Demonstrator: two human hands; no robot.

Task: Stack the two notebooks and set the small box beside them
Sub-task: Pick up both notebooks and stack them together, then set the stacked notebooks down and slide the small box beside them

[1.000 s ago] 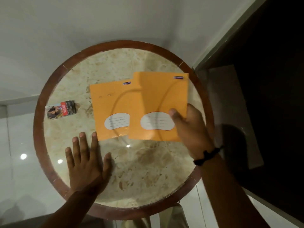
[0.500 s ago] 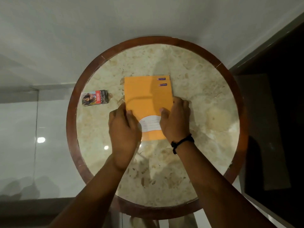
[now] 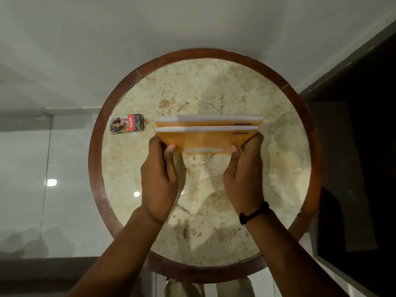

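Notebooks point(image 3: 209, 133) now lifted off marble worktop point(image 3: 278, 159), tilted edge-on; left hand point(image 3: 159, 176), right hand point(image 3: 244, 176) fingers clamped on sides. Box point(image 3: 126, 123) left of fingers.

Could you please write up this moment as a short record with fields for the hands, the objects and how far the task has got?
left hand: grips the left side of both notebooks
right hand: grips the right side of both notebooks
notebooks: two orange ones, held together on edge, upper edges toward the camera
small box: lies on the table, left of the notebooks, apart from them
table: round, marble top with a wooden rim
progress: notebooks together but not laid down; box untouched
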